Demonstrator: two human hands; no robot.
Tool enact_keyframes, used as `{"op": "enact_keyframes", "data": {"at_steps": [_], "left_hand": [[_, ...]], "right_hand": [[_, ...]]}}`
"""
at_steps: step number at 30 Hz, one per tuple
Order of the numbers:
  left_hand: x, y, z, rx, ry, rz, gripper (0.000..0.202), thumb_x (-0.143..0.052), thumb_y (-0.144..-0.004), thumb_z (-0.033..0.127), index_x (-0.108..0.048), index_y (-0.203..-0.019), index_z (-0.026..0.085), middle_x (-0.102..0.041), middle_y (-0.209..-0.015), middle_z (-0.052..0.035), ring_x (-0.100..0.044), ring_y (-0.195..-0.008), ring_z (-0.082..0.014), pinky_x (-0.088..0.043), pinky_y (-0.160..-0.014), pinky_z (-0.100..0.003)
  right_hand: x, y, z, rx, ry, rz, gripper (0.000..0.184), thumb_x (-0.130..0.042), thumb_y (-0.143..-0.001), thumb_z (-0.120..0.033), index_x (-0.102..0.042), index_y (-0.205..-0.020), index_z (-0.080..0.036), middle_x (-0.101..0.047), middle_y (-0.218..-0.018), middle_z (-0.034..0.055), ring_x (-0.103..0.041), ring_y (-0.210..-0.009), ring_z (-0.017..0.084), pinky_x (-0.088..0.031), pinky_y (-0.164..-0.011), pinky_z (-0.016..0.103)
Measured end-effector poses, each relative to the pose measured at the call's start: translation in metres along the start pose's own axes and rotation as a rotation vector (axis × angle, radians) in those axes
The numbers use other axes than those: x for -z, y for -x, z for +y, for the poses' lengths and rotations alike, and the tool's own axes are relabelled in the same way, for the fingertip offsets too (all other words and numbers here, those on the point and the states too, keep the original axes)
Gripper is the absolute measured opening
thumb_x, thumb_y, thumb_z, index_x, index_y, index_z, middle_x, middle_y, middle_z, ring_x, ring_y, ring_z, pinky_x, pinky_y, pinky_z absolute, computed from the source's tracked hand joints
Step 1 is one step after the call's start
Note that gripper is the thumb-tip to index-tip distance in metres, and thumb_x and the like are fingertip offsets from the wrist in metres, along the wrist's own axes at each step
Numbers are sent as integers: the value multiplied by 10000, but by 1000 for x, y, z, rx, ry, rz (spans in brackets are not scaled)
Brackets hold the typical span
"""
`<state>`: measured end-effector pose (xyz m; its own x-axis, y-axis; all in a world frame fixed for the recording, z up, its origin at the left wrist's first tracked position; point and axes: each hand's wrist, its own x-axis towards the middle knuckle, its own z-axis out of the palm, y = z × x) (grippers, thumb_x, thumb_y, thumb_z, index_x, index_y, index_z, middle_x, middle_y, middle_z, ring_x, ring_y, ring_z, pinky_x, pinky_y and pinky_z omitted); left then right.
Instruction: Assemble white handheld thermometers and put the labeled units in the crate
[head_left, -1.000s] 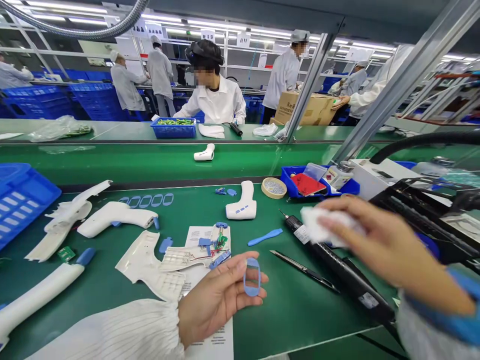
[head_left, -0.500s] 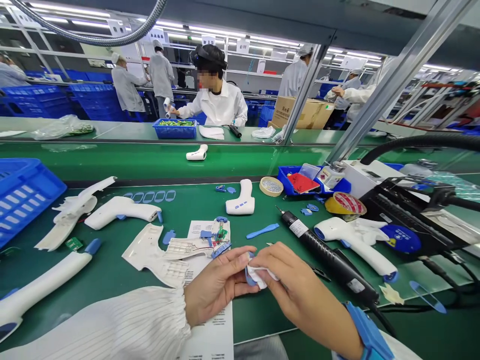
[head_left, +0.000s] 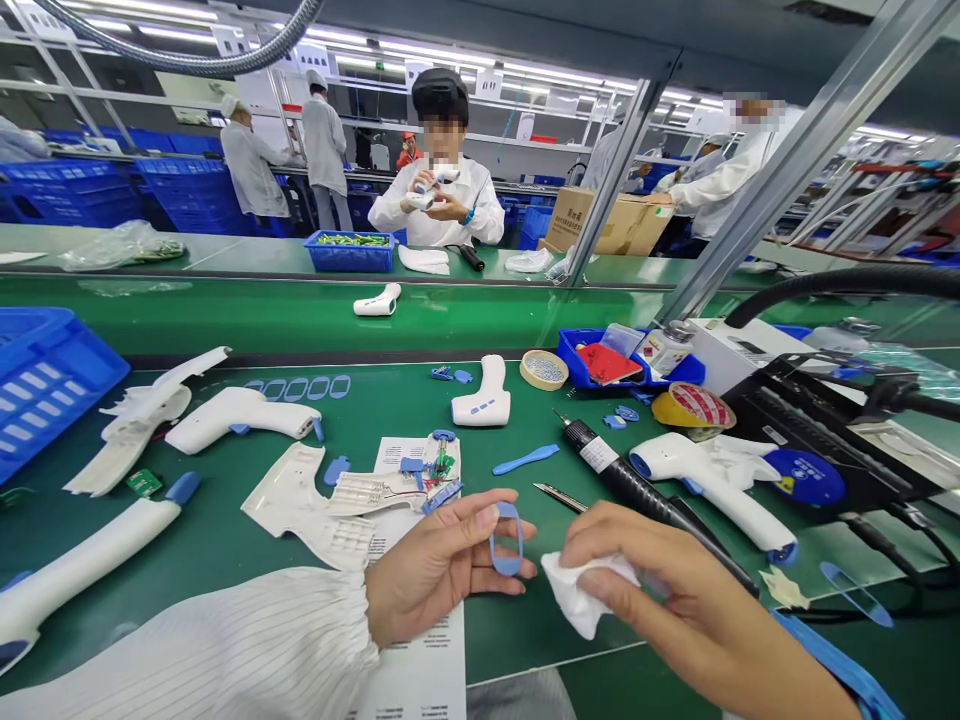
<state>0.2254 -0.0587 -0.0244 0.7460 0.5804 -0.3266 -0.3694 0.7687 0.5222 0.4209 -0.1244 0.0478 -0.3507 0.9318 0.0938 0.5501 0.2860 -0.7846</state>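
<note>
And it's the left hand (head_left: 424, 580) pinching the blue oval frame (head_left: 507, 566) between thumb and fingers above the green bench (head_left: 517, 640), the right hand (head_left: 675, 590) close by on the right clutching a white wad (head_left: 589, 592) and blocking the knife (head_left: 559, 496), the black screwdriver (head_left: 637, 485) lying beyond, the wired white shell (head_left: 375, 492) far-left.

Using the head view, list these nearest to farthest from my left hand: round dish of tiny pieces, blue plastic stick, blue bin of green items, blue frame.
1. Blue frame: held in the left hand's fingers.
2. Blue plastic stick: ahead, to the right.
3. Round dish: ahead and right, beyond the stick.
4. Blue bin: farthest back, ahead and left.
</note>
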Motion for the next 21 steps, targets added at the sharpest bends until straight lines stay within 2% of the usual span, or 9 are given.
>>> {"op": "enact_keyframes", "data": {"at_steps": [3, 6, 10, 14, 17, 19, 21], "left_hand": [[1, 1, 0, 14, 2, -15, 240, -618, -813, 253, -598, -1030, 151, -693, -899, -74, -678, -729, -190, -512, -692, -319], [1, 1, 0, 22, 9, -9, 243, -636, -799, 253, -607, -1018, 151, -695, -900, -76, -675, -747, -188, -507, -700, -313], [-1, 0, -1, 23, 18, 8, 234, -659, -782, 232, -629, -1001, 157, -694, -843, -52, -654, -730, -146, -499, -709, -296], [-1, -2, -1, -8, 7, 44, 227, -704, -736, 199, -652, -952, 152, -691, -800, -37, -634, -745, -120, -468, -744, -259], [0, -2, 0, -55, 9, 56, 213, -711, -728, 190, -656, -930, 153, -703, -842, -50, -632, -789, -121, -438, -790, -254], [-1, 0, 2, -72, -9, 24, 200, -691, -750, 207, -650, -939, 157, -708, -889, -71, -630, -834, -138, -417, -830, -277], [-2, 2, 4, -78, -48, -11, 198, -677, -766, 238, -643, -948, 169, -708, -924, -81, -622, -873, -152, -397, -851, -293]], "right_hand": [[-3, 5, 5, -153, -43, 177, 109, -496, -872, -280, -583, -934, -256, -609, -841, 2, -574, -693, 138, -474, -589, 213], [-9, 4, 8, -188, -40, 242, 119, -491, -873, -283, -571, -958, -261, -605, -855, -1, -573, -697, 135, -470, -590, 208], [-21, -7, 8, -66, 5, 174, 146, -443, -896, -207, -549, -983, -259, -576, -912, 11, -561, -797, 135, -463, -685, 229], [-35, -18, 3, 92, 77, 139, 185, -413, -888, -128, -558, -968, -210, -570, -905, 47, -532, -856, 165, -446, -761, 294], [-34, -15, 0, 122, 67, -2, 204, -407, -874, -100, -584, -900, -196, -589, -861, 51, -525, -837, 177, -439, -751, 306], [-29, -6, 2, 32, -57, -31, 172, -445, -873, -142, -602, -882, -210, -592, -847, 38, -534, -804, 170, -441, -722, 286], [-27, 4, 9, -175, -298, 98, 99, -512, -862, -244, -609, -874, -229, -576, -785, 8, -528, -690, 141, -433, -617, 243]]}}
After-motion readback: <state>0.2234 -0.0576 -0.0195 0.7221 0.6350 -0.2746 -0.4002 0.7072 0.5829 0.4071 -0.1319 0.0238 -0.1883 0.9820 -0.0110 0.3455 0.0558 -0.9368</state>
